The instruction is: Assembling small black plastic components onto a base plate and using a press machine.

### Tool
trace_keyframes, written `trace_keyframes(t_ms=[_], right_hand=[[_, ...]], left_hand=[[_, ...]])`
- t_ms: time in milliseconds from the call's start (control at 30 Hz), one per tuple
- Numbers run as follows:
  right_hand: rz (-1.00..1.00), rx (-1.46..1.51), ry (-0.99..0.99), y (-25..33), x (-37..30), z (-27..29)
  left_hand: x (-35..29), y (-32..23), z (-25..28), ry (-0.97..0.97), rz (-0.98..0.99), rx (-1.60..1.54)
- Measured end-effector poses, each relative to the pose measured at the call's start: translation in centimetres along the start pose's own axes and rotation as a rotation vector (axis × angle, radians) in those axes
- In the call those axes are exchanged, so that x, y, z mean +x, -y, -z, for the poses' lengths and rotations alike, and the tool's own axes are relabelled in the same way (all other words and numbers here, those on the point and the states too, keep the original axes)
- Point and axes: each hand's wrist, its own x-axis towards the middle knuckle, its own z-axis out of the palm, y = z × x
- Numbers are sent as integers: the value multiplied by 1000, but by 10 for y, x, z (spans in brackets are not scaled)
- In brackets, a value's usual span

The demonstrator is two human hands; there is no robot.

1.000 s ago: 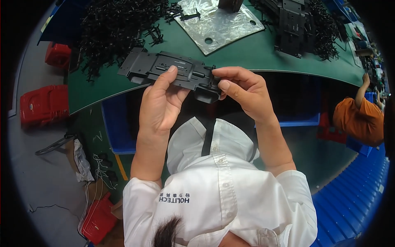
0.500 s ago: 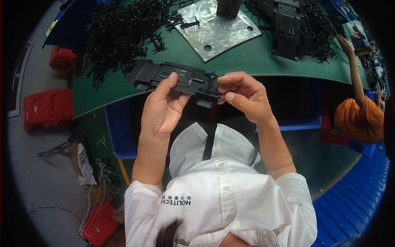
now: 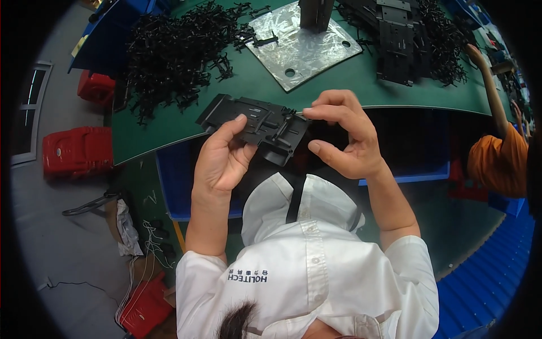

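A long black plastic chassis plate [image 3: 265, 120], with raised ribs and a small crossbar part on its right end, is held over the table's near edge. My left hand [image 3: 223, 161] grips its near side, thumb on top and fingers underneath. At the right end, my right hand [image 3: 355, 135] has its fingers apart. Its index fingertip is at the far right corner of the plate, while the thumb stands off from it. Whether that fingertip presses on the plate, I cannot tell.
On the green table [image 3: 339, 93] lie a heap of small black plastic parts [image 3: 169, 68], a metal base plate [image 3: 288, 62] with an upright post, stacked black plates [image 3: 395, 51] and another heap [image 3: 443, 48]. A co-worker's orange sleeve [image 3: 497, 161] is at right. Red plastic chairs [image 3: 79, 150] stand left.
The plate has turned so its right end points more toward me. My right thumb has moved away from the plate, and the right hand has spread wider.
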Motion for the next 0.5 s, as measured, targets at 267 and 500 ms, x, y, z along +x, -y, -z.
trace_keyframes(t_ms=[267,500], right_hand=[[225,-28,9,-3,6,1],[325,243,216,-1,13,-5]], left_hand=[[-4,2,-3,96,170,30],[-17,1,-9,179,241,-8]])
